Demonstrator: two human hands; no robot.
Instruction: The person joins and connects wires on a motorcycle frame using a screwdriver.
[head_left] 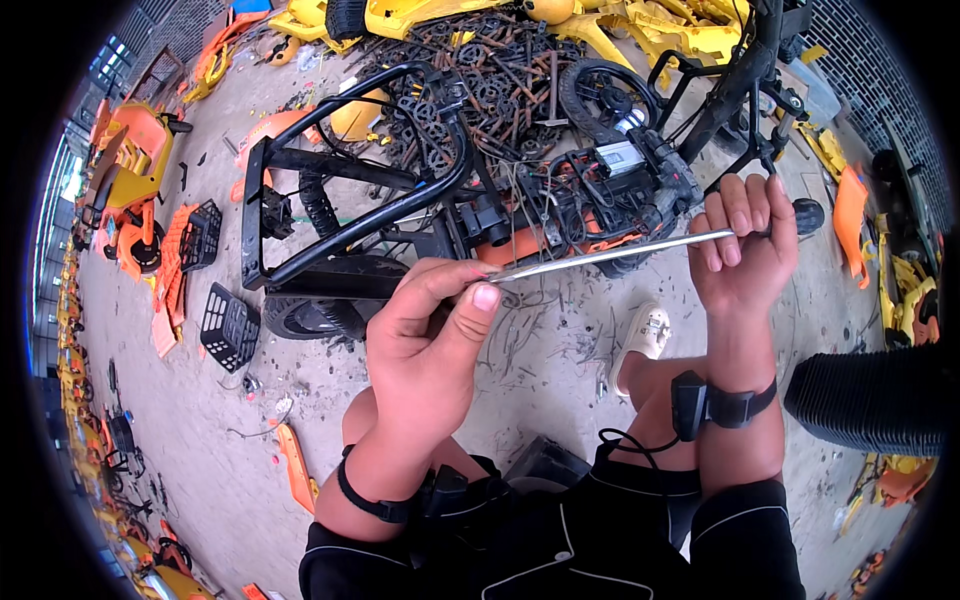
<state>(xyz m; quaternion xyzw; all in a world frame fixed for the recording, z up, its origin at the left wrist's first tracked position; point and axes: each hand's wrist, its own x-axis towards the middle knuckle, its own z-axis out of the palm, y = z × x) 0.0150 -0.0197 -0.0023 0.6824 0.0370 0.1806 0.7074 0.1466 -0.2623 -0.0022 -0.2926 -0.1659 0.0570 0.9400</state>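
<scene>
A long, thin metal rod [620, 252], shaped like a screwdriver's shaft, spans the gap between my hands, tilted up to the right. My left hand [428, 340] pinches its left end between thumb and fingers, where a small reddish spot shows. My right hand [742, 245] is curled round the other end, and its fingers hide what that end looks like. Beyond my hands lies a partly stripped vehicle with a black tubular frame [365, 225], exposed wiring [560, 205] and a silver box [620, 156]. Neither hand touches it.
A heap of rusty, dark metal parts [500, 80] lies behind the vehicle. Yellow panels [660, 40] are piled farther back. Black crates [230, 327] and orange pieces [295, 468] sit to the left. At right is a ribbed black object [865, 400]. Scraps litter the concrete floor [540, 370].
</scene>
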